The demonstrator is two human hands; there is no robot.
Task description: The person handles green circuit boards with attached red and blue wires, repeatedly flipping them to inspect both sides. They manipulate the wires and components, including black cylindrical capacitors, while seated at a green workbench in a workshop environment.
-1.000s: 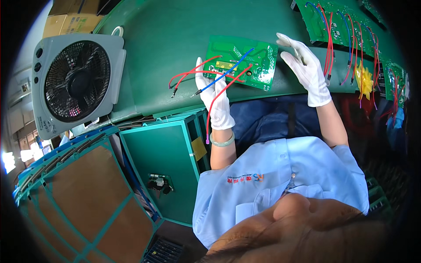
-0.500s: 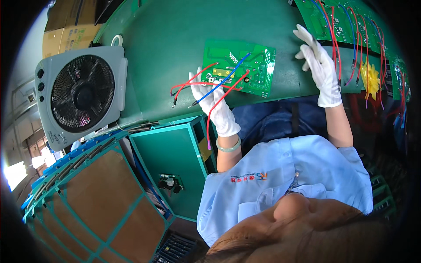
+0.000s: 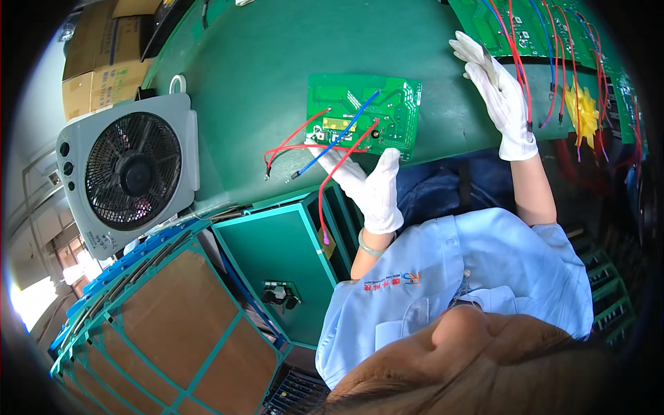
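Observation:
A green circuit board (image 3: 398, 114) with red and blue wires lies on the green tabletop, near its front edge. My gloved left hand (image 3: 377, 194) is at the board's lower edge, fingers stretched under the loose wires and the thumb apart beside the board. The blue wire (image 3: 339, 142) and a red wire (image 3: 340, 166) cross over those fingers. To the right, my gloved right hand (image 3: 501, 104) is raised with its fingers extended, beside a row of wired boards (image 3: 532, 31). A thin dark patch shows between its fingers; I cannot make out what it is.
A grey box fan (image 3: 131, 173) stands at the left, with cardboard boxes (image 3: 104, 69) behind it. Below the tabletop is a green cabinet (image 3: 277, 242) with a small electronic part (image 3: 280, 294) on it. A yellow bundle (image 3: 582, 114) sits at the right edge.
My left hand has shifted right along the board's lower edge, its thumb now spread beside the board. My right hand's fingers have drawn closer together. The whole view has shifted slightly.

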